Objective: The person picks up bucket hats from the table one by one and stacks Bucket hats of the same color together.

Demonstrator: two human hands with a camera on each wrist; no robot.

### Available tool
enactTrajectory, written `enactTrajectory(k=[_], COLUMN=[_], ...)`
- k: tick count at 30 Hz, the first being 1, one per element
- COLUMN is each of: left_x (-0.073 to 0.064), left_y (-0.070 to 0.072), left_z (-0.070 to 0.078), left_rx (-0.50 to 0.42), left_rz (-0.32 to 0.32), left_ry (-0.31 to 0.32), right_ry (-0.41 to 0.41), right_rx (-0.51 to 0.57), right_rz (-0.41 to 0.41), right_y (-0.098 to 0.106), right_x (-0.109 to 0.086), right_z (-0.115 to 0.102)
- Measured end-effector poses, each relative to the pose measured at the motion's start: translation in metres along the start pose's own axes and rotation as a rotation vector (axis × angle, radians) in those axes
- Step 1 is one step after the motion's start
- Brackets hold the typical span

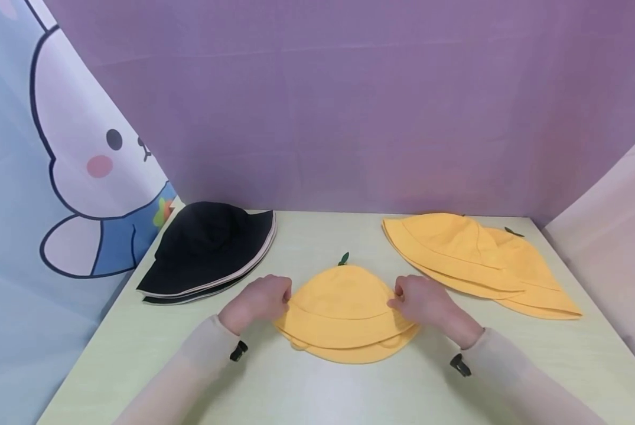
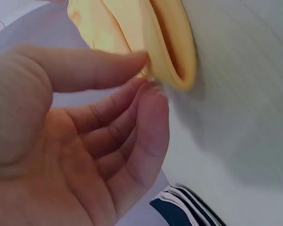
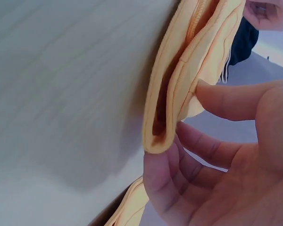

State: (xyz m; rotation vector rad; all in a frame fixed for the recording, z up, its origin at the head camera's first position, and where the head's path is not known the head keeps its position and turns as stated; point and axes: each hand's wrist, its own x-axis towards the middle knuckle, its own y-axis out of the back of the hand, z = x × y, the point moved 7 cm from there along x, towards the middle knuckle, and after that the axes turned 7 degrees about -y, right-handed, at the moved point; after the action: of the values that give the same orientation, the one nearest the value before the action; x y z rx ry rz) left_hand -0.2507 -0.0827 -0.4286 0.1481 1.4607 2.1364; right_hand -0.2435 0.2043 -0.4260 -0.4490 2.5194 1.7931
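A yellow bucket hat (image 1: 344,301) with a small green leaf on its crown lies folded flat at the middle of the table, its brim towards me. At its left side my left hand (image 1: 261,300) pinches the brim edge between thumb and fingertips. My right hand (image 1: 422,300) pinches the opposite side of the same hat. In the left wrist view the folded brim (image 2: 172,47) curves just beyond the thumb tip. The right wrist view shows the doubled brim (image 3: 167,108) between the thumb and curled fingers.
Stacked black bucket hats (image 1: 205,254) with pale edging lie at the back left of the table (image 1: 317,389). More yellow hats (image 1: 455,254) overlap at the back right. A purple cloth (image 1: 349,118) hangs behind, and a rabbit-print cloth (image 1: 83,177) hangs at the left.
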Motion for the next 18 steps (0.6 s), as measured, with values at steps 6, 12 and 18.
enactTrajectory(k=[6,12,18], left_x=[0.003,0.009,0.012], left_y=[-0.003,-0.008,-0.011], left_z=[0.01,0.002,0.002], left_rx=[0.002,-0.069,-0.059], left_rz=[0.009,0.007,-0.006], left_ry=[-0.023,0.01,0.0], right_ry=[-0.021,-0.007,-0.024], right_rx=[-0.029,-0.042,-0.048], right_rz=[0.002,-0.028,-0.097], right_y=[-0.003,0.0,0.009], right_x=[0.002,0.002,0.005], right_z=[-0.001,-0.003,-0.004])
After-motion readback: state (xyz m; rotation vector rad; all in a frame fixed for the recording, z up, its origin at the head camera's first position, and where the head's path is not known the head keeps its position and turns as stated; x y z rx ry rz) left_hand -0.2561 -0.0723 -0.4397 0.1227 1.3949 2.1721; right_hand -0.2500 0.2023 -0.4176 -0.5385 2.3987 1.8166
